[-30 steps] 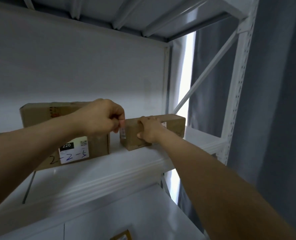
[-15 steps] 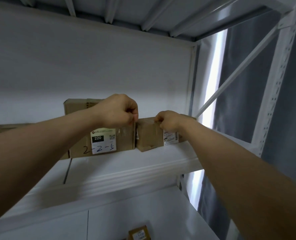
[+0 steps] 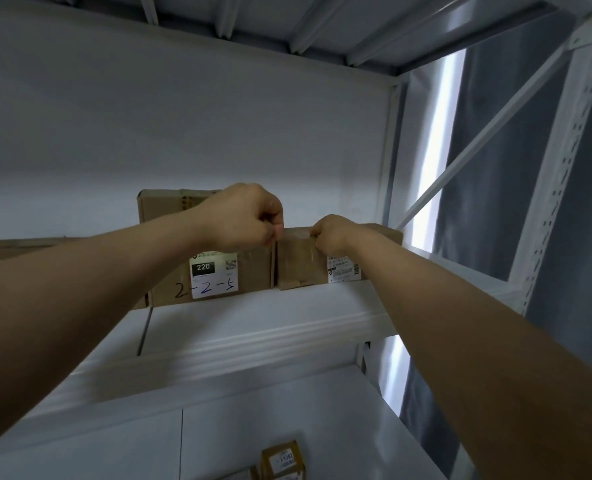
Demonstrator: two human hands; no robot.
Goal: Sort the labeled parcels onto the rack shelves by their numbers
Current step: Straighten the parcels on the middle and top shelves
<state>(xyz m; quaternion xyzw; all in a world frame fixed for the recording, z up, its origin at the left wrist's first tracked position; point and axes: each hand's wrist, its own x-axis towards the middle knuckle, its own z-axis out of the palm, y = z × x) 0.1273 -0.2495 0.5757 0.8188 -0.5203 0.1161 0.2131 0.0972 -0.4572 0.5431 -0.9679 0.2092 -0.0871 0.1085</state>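
Note:
A small brown parcel (image 3: 298,263) with a white label on its front stands on the white upper shelf (image 3: 263,327). My left hand (image 3: 242,218) grips its top left corner with curled fingers. My right hand (image 3: 332,233) curls over its top edge, partly covering the label. Directly to its left, touching it, is a taller brown parcel (image 3: 249,275) with a label reading 220 and the handwritten number 2-2-5. My left forearm hides that parcel's left part.
A flat brown box (image 3: 21,245) lies at the far left of the shelf. Below, on the lower shelf, stands a small labeled parcel (image 3: 282,462). White rack uprights (image 3: 557,188) and a diagonal brace (image 3: 478,140) stand on the right, before a grey curtain (image 3: 495,168).
The small parcel has turned from lying angled toward the right to facing front, and now sits pushed up against the 2-2-5 parcel. Both hands stayed on it, the right shifting to its top edge.

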